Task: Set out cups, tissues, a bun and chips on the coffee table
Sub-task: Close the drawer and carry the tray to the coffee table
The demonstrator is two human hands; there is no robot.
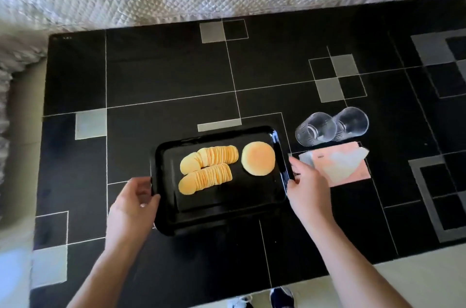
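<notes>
both hands, left hand (137,200) and right hand (306,188), curl round the ends of a glossy black rectangular tray (227,209) holding ridged round chips (206,169) and a smooth bun (258,158) on the dark tabletop (164,75).

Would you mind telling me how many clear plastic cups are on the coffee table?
2: clear plastic cup and its neighbour stand touching, right of the black tray, beyond the pink tissue pack. None seems hidden.

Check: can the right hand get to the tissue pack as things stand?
Probably yes. The right hand grips the tray's right edge, and the tissue pack lies on the table right beside it with nothing between. The hand must let go of the tray first.
</notes>
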